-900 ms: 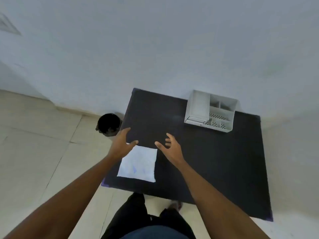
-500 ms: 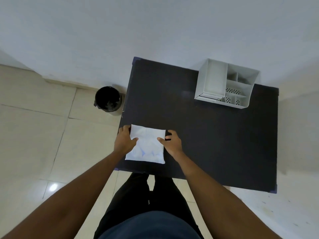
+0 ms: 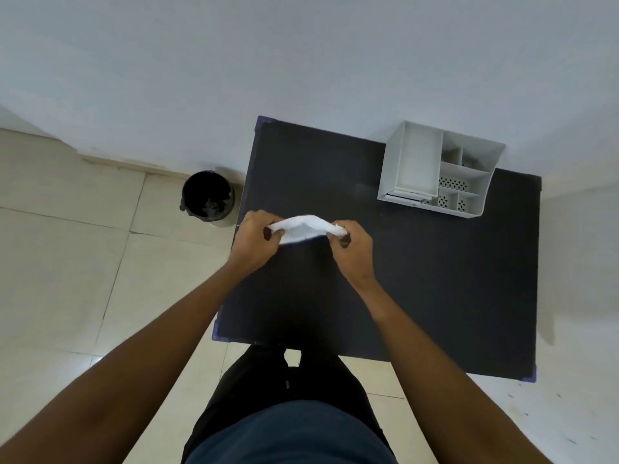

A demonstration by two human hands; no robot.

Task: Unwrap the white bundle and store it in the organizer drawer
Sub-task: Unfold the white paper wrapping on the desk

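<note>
The white bundle [image 3: 303,228] is lifted off the black table [image 3: 418,279], stretched between my two hands over the table's left part. My left hand [image 3: 256,242] pinches its left end and my right hand [image 3: 353,251] pinches its right end. The white organizer [image 3: 440,169] stands at the table's far right corner against the wall, with a large tray section on its left and several small compartments on its right. Its drawer front shows at the near left side, shut.
A black-lined waste bin [image 3: 208,199] stands on the tiled floor just left of the table. A white wall runs behind the table and another along the right. My legs are at the table's near edge.
Both hands reached to the flat white bundle, gripped its sides, then lifted it off the table and moved it farther from me. The camera tilted more downward.
</note>
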